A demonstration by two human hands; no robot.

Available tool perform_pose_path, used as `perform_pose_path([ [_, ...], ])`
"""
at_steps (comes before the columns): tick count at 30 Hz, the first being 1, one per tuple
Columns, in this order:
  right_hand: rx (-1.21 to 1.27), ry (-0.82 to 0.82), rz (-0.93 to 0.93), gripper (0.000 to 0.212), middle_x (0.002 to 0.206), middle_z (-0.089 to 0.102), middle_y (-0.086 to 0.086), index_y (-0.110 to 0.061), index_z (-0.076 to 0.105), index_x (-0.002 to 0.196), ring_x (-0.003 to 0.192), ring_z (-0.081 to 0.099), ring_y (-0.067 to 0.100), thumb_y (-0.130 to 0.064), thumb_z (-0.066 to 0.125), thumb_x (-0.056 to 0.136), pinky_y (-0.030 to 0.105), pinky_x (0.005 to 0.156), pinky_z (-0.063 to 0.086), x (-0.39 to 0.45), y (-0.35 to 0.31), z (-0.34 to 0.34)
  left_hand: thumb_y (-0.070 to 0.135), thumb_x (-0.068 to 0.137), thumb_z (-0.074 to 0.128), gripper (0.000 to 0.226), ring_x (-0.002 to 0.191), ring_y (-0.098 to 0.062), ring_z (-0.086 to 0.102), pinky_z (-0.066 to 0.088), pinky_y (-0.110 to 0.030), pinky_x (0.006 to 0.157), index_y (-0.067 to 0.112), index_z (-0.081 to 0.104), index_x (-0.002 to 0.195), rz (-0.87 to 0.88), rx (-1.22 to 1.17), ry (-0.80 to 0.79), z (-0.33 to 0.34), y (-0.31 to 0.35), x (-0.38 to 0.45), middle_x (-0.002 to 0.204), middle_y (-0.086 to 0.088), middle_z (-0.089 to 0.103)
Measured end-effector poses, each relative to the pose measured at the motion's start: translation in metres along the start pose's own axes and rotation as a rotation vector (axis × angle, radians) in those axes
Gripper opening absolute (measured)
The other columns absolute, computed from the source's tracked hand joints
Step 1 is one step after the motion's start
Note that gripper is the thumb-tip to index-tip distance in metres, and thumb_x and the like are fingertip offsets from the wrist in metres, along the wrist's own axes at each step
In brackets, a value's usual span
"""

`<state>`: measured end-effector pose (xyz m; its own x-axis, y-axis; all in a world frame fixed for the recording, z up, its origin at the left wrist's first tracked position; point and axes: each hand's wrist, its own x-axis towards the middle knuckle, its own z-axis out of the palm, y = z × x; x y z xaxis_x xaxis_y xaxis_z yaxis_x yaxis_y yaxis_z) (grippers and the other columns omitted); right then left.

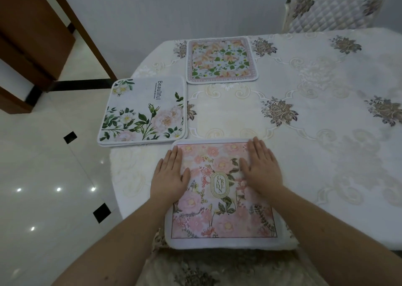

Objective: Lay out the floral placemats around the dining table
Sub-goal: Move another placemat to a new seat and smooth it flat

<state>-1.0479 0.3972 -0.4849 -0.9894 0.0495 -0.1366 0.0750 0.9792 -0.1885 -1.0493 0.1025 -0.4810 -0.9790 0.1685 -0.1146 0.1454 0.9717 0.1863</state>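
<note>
A pink floral placemat (221, 216) marked "GARDEN" lies at the table's near edge. My left hand (170, 175) presses flat on its left side and my right hand (260, 168) presses flat on its upper right, fingers straight. A white placemat with green leaves and the word "Beautiful" (142, 111) tops a small stack at the left edge of the table. Along the far edge rests an orange-and-green floral placemat (220, 59).
The table wears a white embroidered cloth (315, 122) with dark flower motifs. A quilted chair (332, 7) stands at the far side, another chair seat shows under the near edge. Glossy tiled floor and a brown door frame (87, 31) are to the left.
</note>
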Motion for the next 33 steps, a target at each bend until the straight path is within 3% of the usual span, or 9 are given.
perform_pose_path([
  [7,0.010,-0.006,0.087,0.063,0.165,0.004,0.011,-0.006,0.008,0.157,0.152,0.003,0.020,-0.040,0.019,0.104,0.035,0.124,0.001,-0.022,0.001,-0.020,0.049,0.103,0.020,0.066,0.153,-0.018,0.001,-0.001,-0.040,0.124,0.017,0.006,0.159,-0.002,0.105,-0.059,-0.015,-0.001,0.000,0.167,-0.002,0.003],
  [11,0.133,-0.001,0.046,0.060,0.166,0.001,0.007,-0.008,0.005,0.157,0.152,-0.002,0.016,-0.036,0.016,0.105,0.033,0.123,-0.003,-0.046,-0.033,-0.021,0.036,0.105,0.026,0.057,0.152,-0.022,0.012,0.004,-0.040,0.123,0.012,0.023,0.156,-0.062,-0.028,0.052,-0.022,0.018,-0.023,0.164,-0.008,0.021],
  [14,0.168,-0.035,-0.020,0.058,0.166,-0.002,0.003,-0.011,0.006,0.157,0.152,-0.007,0.014,-0.035,0.016,0.106,0.032,0.122,-0.007,-0.063,-0.070,-0.010,0.035,0.105,0.021,0.057,0.153,-0.020,0.008,0.003,-0.036,0.123,0.012,0.018,0.157,0.049,-0.131,0.057,-0.018,0.055,-0.040,0.165,-0.007,0.018],
  [16,0.144,-0.105,-0.063,0.058,0.165,-0.008,0.003,-0.012,0.000,0.157,0.151,-0.012,0.014,-0.034,0.016,0.106,0.032,0.121,-0.009,-0.074,-0.087,-0.001,0.026,0.105,0.030,0.056,0.153,-0.019,0.004,-0.001,-0.029,0.122,0.010,0.016,0.157,0.126,-0.170,0.021,-0.011,0.079,-0.047,0.166,-0.007,0.012],
  [20,-0.022,-0.115,-0.195,0.064,0.163,-0.018,0.005,-0.010,-0.011,0.155,0.149,-0.020,0.019,-0.037,0.018,0.105,0.037,0.122,-0.011,-0.095,-0.083,0.017,0.028,0.107,0.023,0.058,0.152,-0.015,-0.010,-0.004,-0.030,0.123,0.012,0.000,0.158,0.194,-0.084,-0.090,0.012,0.094,-0.066,0.166,-0.003,-0.004],
  [26,-0.008,-0.076,-0.213,0.060,0.165,0.004,0.002,-0.014,0.008,0.157,0.152,-0.001,0.015,-0.041,0.017,0.104,0.035,0.121,-0.010,-0.096,-0.073,0.017,0.045,0.104,0.012,0.061,0.151,-0.009,-0.011,-0.010,-0.030,0.122,0.019,0.001,0.158,0.215,0.044,-0.079,0.022,0.069,-0.076,0.165,0.004,-0.003],
  [29,-0.004,-0.050,-0.184,0.063,0.164,0.016,0.002,-0.015,0.020,0.156,0.152,0.011,0.016,-0.045,0.017,0.101,0.039,0.124,0.002,-0.105,-0.062,0.017,0.050,0.102,0.012,0.064,0.152,-0.010,-0.006,-0.006,-0.034,0.123,0.022,0.001,0.159,0.205,0.046,-0.090,0.021,0.062,-0.082,0.165,0.007,-0.003],
  [33,-0.030,-0.054,-0.174,0.064,0.164,0.009,0.000,-0.018,0.013,0.157,0.152,0.006,0.016,-0.050,0.017,0.102,0.039,0.123,0.003,-0.120,-0.036,0.018,0.050,0.103,0.019,0.064,0.153,-0.011,-0.003,0.000,-0.037,0.123,0.023,0.003,0.159,0.213,0.059,-0.086,0.017,0.042,-0.099,0.165,0.006,-0.001],
])
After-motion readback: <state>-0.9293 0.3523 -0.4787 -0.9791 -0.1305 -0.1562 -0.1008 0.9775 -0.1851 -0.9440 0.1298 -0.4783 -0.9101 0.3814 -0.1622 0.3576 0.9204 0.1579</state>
